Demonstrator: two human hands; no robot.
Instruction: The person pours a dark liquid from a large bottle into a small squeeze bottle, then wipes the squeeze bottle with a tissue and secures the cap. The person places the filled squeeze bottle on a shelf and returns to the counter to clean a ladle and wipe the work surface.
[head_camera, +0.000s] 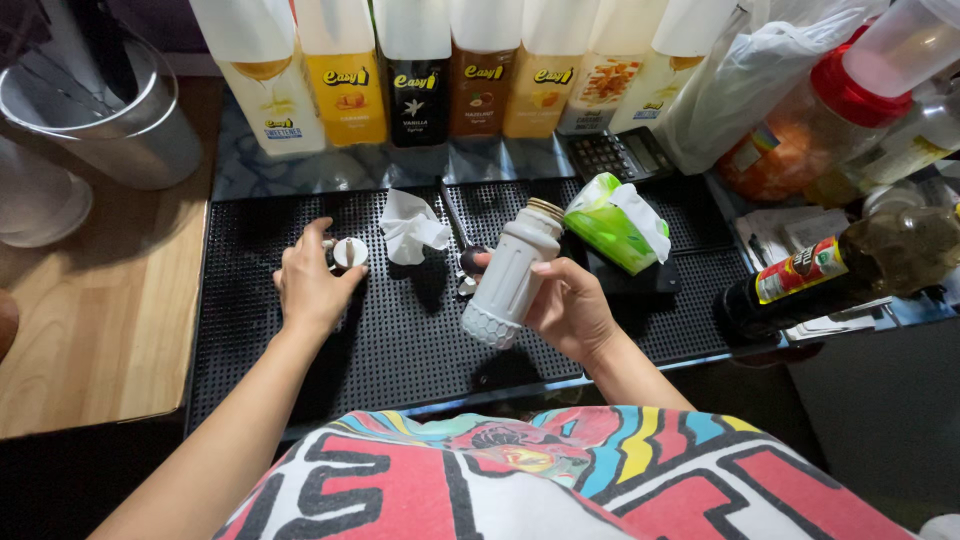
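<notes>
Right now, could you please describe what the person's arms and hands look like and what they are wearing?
Both arms are bare from hand to upper arm: no sleeves in view, no gloves, watch or rings visible on the left hand or the right hand. Below them shows a T-shirt, white with bold red, black, yellow and blue graphics.

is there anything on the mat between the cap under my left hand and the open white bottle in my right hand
Yes. A crumpled white tissue lies on the black mat between the cap and the white bottle, slightly behind the direct line.
</notes>
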